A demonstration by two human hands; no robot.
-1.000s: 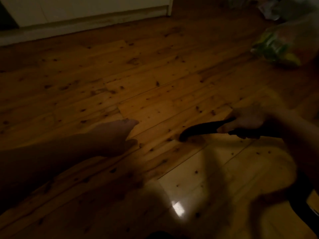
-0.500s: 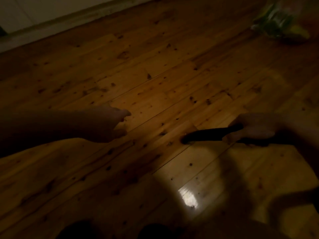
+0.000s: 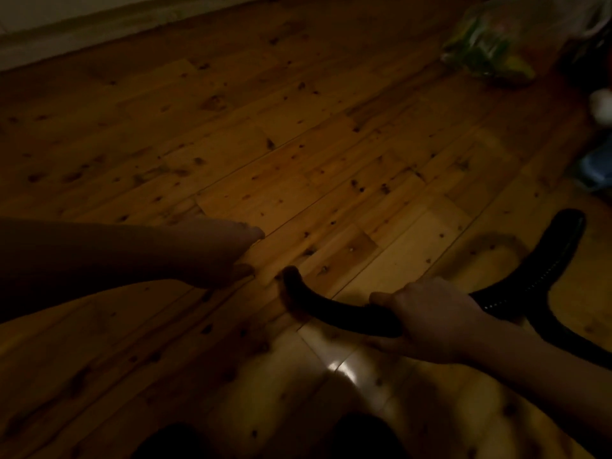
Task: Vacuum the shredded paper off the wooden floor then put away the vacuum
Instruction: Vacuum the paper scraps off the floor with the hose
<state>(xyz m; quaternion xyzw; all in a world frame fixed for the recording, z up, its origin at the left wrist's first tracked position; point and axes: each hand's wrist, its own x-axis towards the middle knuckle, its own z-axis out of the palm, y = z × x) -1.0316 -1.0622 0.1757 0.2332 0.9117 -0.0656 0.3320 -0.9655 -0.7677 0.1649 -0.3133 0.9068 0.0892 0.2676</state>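
Note:
The wooden floor [image 3: 298, 154] is dim, and I can make out no shredded paper on it. My right hand [image 3: 430, 321] grips the black curved vacuum tube [image 3: 331, 309] near its rear end. The tube's open tip [image 3: 291, 273] points left, low over the boards. Behind my right hand the ribbed black hose [image 3: 549, 256] loops up and to the right. My left hand [image 3: 225, 253] reaches out just left of the tip, with finger and thumb loosely curved and nothing seen in it.
A clear plastic bag with green and yellow contents [image 3: 490, 51] lies at the far right. A white skirting board [image 3: 99, 31] runs along the back. A white object [image 3: 601, 106] and a blue one [image 3: 596, 167] sit at the right edge.
The tube tip and my left hand have come close together, almost meeting. The hose loop has come into view at the right.

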